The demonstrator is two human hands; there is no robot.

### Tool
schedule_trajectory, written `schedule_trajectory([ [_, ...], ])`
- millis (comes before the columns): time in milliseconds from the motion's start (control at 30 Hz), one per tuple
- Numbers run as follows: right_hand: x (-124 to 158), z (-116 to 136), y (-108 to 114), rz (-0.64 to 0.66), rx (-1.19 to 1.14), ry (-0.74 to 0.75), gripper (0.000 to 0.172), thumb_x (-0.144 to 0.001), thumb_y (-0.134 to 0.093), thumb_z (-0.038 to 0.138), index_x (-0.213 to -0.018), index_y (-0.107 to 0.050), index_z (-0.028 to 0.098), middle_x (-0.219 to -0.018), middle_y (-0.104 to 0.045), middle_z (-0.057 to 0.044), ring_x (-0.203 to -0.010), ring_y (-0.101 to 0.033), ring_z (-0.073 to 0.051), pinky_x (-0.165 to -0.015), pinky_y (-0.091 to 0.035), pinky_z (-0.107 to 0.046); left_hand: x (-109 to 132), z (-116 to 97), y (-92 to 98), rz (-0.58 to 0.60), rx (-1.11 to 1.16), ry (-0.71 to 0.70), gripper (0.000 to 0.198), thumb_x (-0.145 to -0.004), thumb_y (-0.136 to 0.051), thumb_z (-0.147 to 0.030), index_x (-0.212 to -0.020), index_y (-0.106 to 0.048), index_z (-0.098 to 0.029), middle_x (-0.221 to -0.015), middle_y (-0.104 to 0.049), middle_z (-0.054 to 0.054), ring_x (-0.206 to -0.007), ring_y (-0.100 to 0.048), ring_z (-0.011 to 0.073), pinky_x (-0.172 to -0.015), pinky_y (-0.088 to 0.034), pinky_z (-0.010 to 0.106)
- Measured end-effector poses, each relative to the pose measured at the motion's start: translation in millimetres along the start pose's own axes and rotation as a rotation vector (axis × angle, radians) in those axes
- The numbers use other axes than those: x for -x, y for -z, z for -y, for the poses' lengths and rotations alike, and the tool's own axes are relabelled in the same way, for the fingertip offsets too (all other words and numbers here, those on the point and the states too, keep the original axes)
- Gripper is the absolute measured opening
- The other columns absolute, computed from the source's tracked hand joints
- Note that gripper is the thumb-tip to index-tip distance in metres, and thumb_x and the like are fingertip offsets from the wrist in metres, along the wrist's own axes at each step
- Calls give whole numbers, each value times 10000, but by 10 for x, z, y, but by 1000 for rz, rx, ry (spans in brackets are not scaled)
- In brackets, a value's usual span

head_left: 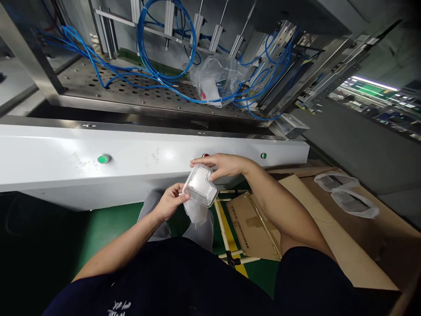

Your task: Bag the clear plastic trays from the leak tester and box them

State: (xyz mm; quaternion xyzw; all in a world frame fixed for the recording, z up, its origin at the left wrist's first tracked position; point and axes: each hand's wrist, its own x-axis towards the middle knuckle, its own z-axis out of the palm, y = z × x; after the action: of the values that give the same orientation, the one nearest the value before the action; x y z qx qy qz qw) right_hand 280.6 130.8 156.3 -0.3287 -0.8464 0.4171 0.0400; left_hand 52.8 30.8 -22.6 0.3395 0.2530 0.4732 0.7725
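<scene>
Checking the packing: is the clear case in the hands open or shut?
Shut, it seems: the clear case shows as one flat piece, no lid raised, pinched between left hand and right hand. Latching: cannot tell.

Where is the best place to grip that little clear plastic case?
Probably its rim, pinched at opposite corners from the sides, as the left hand and right hand do: the clear plastic case is flat and shallow, with a raised edge.
</scene>
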Motion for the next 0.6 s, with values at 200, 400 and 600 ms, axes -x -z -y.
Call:
schedule_trajectory([
  [200, 21, -33, 45, 5, 58, 35, 793, -759, -815, 115, -1512, -656, 306, -1447, -666, -22, -1302, -650, -215, -1099, -533, -318, -59, 42, 1, -4, -38, -1, 561, -617, -1031, -482, -950, -711, -164, -899, -708, 27, -854, -632, 166, -848, -485, 288],
  [400, 246, -16, 81, -36, 101, 36, 720, -690, -921, 130, -1373, -731, 253, -1283, -731, -21, -1110, -709, -192, -989, -556, -268, -130, -26, -57, 113, -156, 34, 500, -705, -969, -529, -987, -756, -175, -928, -720, 35, -862, -619, 153, -833, -481, 254],
  [600, 992, -365, 368, -307, -70, -5, 725, -666, -987, 293, -1333, -714, 221, -1258, -735, -54, -1191, -680, -224, -1058, -523, -320, -372, -659, -94, 81, -757, -32, 597, -689, -886, -708, -1029, -820, -222, -954, -774, 77, -913, -702, 252, -816, -567, 322],
])
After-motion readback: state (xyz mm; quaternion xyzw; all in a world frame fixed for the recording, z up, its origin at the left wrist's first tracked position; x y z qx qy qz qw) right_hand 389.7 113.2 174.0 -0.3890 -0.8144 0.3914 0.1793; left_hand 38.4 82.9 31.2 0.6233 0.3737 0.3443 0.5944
